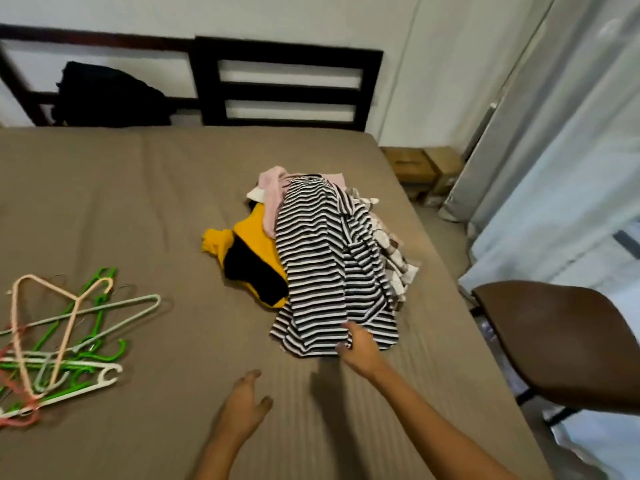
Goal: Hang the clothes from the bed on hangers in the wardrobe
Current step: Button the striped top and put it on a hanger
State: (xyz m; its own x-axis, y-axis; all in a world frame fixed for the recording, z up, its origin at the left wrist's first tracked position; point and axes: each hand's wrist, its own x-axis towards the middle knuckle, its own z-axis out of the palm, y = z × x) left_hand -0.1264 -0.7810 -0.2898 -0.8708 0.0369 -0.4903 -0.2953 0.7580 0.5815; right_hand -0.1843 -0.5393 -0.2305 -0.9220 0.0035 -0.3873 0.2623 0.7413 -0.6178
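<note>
Bed (138,202), one clothes pile (322,258), left hand (246,396), right hand (358,348)

You have one bed (138,202) before you. On it lies one pile of clothes, where you can count at least four pieces: one striped top (322,265), one yellow and black garment (256,258), one pink garment (273,195) and one checked cloth (398,265). There is one heap of hangers (62,344), too tangled for a sure count. Around the bed you see one chair (561,337), two cardboard boxes (412,164) and one black bundle (107,95). Your left hand (242,407) and right hand (360,351) make two.
</note>
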